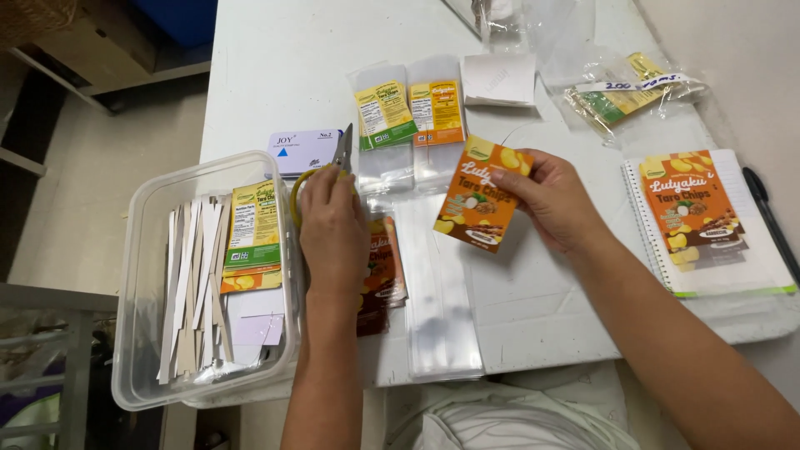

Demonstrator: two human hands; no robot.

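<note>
left hand [333,225] clenched around yellow-handled scissors [321,171] beside a clear plastic tub [142,333] of paper strips; right hand [554,200] pinching an orange snack label [482,196] above the white table [283,67].

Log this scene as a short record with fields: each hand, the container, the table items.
left hand: grips yellow-handled scissors, blades pointing away
right hand: holds an orange printed card label by its edge
clear plastic tub: left of the hands, holding white paper strips and a green-and-yellow label
white table: clear plastic sleeves, two labelled sleeves
spiral notebook: at right, orange label lying on it
</note>
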